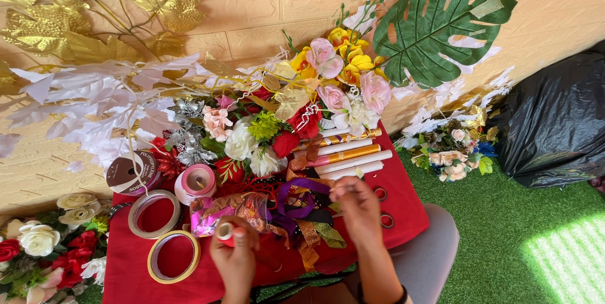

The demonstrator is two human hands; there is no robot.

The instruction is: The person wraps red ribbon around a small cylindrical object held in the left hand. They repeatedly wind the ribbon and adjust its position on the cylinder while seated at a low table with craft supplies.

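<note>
My left hand (236, 253) grips a small red spool with a white end (224, 231) above the red cloth (132, 279). My right hand (358, 206) is raised over a heap of purple, gold and olive ribbons (302, 206), fingers pinched together; what they pinch is too small to tell. A pile of artificial flowers (277, 127) in pink, yellow, white and red lies just beyond the ribbons. Several rolled papers in gold, white and pink (346, 153) lie to the right of the flowers.
Two tape rings (154, 212) (173, 257), a pink ribbon roll (196, 181) and a brown ribbon spool (132, 172) sit on the left. White and gold leaves (94, 96) and a big green leaf (441, 20) lean on the wall. A black bag (554, 121) rests on green turf.
</note>
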